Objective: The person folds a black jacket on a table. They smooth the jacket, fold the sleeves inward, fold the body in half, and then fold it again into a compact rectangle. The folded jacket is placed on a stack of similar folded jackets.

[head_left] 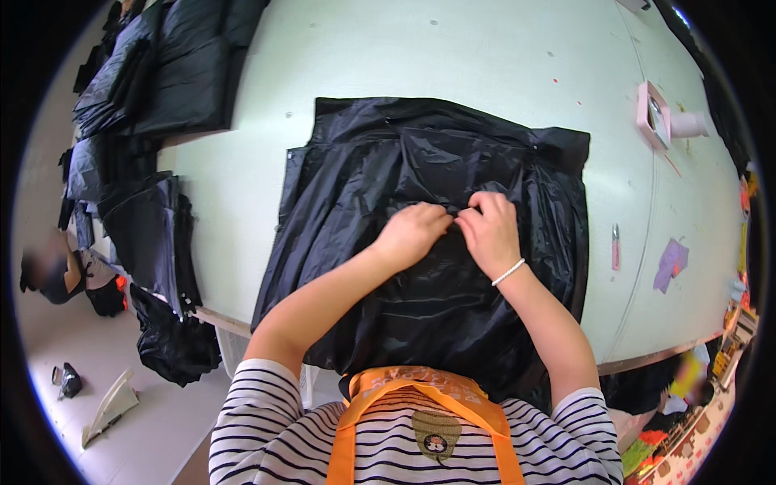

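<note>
A black, shiny garment-like piece of fabric (339, 210) lies spread in front of me, its near end hanging over the table edge by my apron. My left hand (411, 234) rests on its middle with the fingers bent and pinched on the fabric. Close beside it, my right hand (491, 230) pinches the same fabric between thumb and fingers, the fingertips of both hands almost meeting. A white beaded bracelet (508, 272) circles my right wrist. The small part of fabric under the fingertips is hidden.
Stacked black fabric pieces (182, 81) lie at the far left, with more (149, 234) hanging over the table's left edge. On the pale table (485, 56), a pink tray (651, 117), a small pink-handled tool (615, 246) and a purple scrap (671, 265) lie right. A person (61, 271) is at far left.
</note>
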